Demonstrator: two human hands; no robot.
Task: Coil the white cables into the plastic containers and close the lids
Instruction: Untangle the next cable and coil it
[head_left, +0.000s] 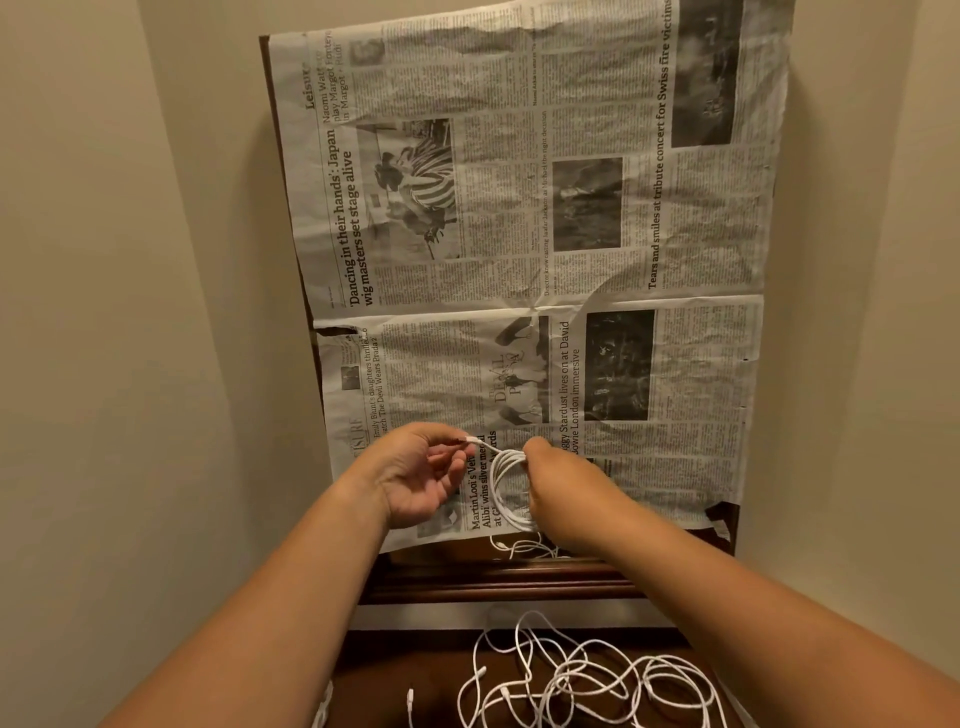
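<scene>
White cable coil (500, 486): several loops, held upright over the near edge of the newspaper (519, 218).
Right hand (558, 480): fingers closed round the top of the loops, pinching them together.
Left hand (421, 478): thumb and fingertips pinch the cable's free plug end (471, 441) just left of the coil; the other fingers are loosely curled.
Loose cables (582, 675): white, a tangled heap on the dark brown surface nearer than the newspaper. A few strands (524, 545) lie right at the paper's near edge.
Plastic containers: none in view.
Risks, as judged:
- The loops may spring apart if the right hand's pinch slackens while the tail is tucked.
- The hanging lower loops could snag the strands at the paper's edge and drag them up.
- A coil wound too wide may not let a lid shut.
</scene>
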